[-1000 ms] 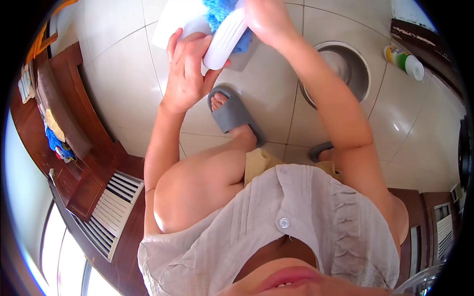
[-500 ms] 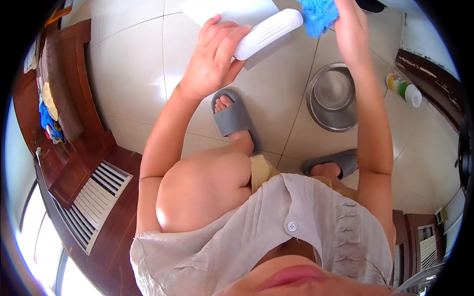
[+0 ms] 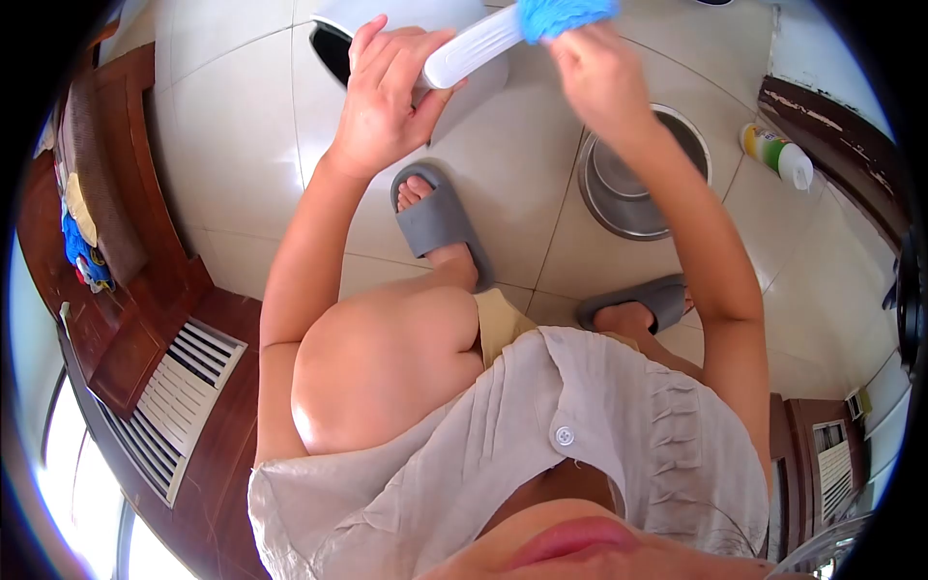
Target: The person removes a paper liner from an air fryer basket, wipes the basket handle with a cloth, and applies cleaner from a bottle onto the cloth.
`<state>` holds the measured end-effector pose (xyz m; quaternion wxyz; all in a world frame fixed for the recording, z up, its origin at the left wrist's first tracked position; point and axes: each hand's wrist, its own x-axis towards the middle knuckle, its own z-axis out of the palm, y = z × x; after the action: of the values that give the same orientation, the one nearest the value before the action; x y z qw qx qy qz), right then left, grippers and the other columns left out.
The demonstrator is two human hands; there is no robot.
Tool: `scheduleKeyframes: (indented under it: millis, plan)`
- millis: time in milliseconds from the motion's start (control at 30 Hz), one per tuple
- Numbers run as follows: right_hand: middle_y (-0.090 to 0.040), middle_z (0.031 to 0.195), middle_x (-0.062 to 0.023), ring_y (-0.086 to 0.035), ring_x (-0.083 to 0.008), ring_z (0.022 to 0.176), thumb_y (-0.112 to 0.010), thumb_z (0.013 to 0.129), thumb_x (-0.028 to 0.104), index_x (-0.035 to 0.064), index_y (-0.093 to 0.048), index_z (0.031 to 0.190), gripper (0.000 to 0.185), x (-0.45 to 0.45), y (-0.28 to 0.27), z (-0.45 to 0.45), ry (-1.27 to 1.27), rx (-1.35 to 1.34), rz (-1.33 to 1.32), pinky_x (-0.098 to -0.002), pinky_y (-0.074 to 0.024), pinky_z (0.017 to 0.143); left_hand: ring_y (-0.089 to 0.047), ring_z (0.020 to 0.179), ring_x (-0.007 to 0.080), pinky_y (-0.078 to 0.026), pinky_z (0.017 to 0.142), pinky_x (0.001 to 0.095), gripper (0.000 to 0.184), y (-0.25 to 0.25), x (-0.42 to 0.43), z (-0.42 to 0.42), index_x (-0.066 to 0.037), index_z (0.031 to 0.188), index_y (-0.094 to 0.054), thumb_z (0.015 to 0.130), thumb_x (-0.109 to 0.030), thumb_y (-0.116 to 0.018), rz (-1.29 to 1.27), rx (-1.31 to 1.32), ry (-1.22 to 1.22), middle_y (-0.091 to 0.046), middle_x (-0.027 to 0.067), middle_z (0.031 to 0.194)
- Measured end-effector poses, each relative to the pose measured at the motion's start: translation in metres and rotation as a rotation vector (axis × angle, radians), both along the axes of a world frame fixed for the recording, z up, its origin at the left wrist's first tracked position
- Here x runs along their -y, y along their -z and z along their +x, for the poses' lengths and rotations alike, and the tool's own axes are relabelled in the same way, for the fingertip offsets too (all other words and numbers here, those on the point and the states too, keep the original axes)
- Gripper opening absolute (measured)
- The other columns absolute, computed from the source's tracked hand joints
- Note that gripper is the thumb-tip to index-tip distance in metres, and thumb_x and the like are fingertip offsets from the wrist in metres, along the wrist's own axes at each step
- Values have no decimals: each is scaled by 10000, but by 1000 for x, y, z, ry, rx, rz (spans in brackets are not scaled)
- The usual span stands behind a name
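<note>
My left hand (image 3: 382,101) is closed around the near end of a white ribbed bar (image 3: 478,46), thumb beneath and fingers over it. Behind that hand stands a pale, smooth-sided body (image 3: 483,85) with a dark opening (image 3: 332,50) on its left; whether the bar belongs to it I cannot tell. A fluffy blue cloth (image 3: 568,14) lies against the bar's far end. My right hand (image 3: 601,82), somewhat blurred, grips this cloth from the near side, with its fingertips partly hidden.
On the tiled floor, a round metal basin (image 3: 643,220) sits below my right forearm. A white, green and yellow bottle (image 3: 776,155) lies by the right wall. My feet wear grey slippers (image 3: 435,227). Dark wooden furniture (image 3: 130,319) runs along the left.
My right hand has moved left with the blue cloth, bringing it onto the bar's far end. My left hand and the bar have shifted slightly left and up. The pale body now shows a dark opening.
</note>
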<state>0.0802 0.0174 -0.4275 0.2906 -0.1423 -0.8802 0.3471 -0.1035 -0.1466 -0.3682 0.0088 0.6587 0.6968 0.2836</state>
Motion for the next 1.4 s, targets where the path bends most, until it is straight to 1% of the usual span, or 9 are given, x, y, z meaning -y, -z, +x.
scheduleKeyframes:
  millis: [233,433,567,633,767,800,1033,1333,1400]
  plan:
    - [-653,861,-137,-616,-348,832,-677,886,46,58,-696,955,73,48,-8,-21,-29,-333,-190,-440,-508,764,-643,976,286,-349,1098,509,494,24,-3,-8,-58,1178,-639,735,-111,-853,88,48,14,-683,95,1031]
    - [-654,954,-146,-637,-322,863,-697,917,37,17,-688,962,50,37,4,-23,96,34,-271,-409,-525,730,-648,963,273,-366,1089,482,482,24,0,0,-33,1218,-619,785,-87,-824,59,-31,-62,-687,101,1076]
    - [-641,910,-170,-621,-342,767,-623,970,52,12,-652,953,53,56,1,-40,2,-378,-159,-395,-521,721,-631,975,270,-353,1067,489,525,34,11,-17,-62,1200,-618,734,-128,-852,95,22,-72,-675,76,1045]
    - [-650,887,-161,-633,-344,813,-627,947,27,28,-655,926,35,46,43,-28,159,277,-617,-454,-530,918,-627,975,265,-345,1070,490,529,27,6,-9,-56,1200,-619,731,-129,-853,113,-7,-58,-673,80,1041]
    - [-652,861,-153,-631,-349,793,-608,942,11,64,-666,911,84,43,16,-26,47,-13,-197,-500,-527,944,-634,966,270,-352,1095,483,496,30,9,-2,-15,1231,-599,798,-108,-822,66,-51,-105,-681,117,1064]
    - [-704,996,-128,-662,-299,902,-573,976,55,63,-679,1062,137,59,6,-30,0,-178,-97,-450,-506,942,-624,963,261,-343,1081,481,518,34,9,-7,-39,1223,-611,764,-116,-839,107,-22,-101,-676,94,1053]
    - [-657,1136,-236,-607,-489,1070,-603,893,-54,-35,-668,1104,221,16,3,-39,54,-155,-279,-543,-491,924,-609,958,236,-340,1052,474,512,31,9,-7,-63,1203,-625,751,-123,-858,144,-11,-106,-675,50,1046]
    - [-645,1191,-275,-595,-471,1199,-627,884,-55,-45,-654,1057,176,20,-12,-40,11,-223,-113,-516,-472,1049,-609,978,238,-334,1063,487,550,33,8,-10,-72,1228,-594,752,-137,-863,157,-24,-120,-668,63,1078]
    - [-648,1200,-269,-588,-477,1213,-629,872,-65,-40,-658,1086,217,18,-3,-32,78,-45,-347,-510,-461,1074,-611,983,238,-333,1065,488,552,35,8,-4,-70,1228,-595,749,-131,-862,171,-20,-108,-667,65,1081]
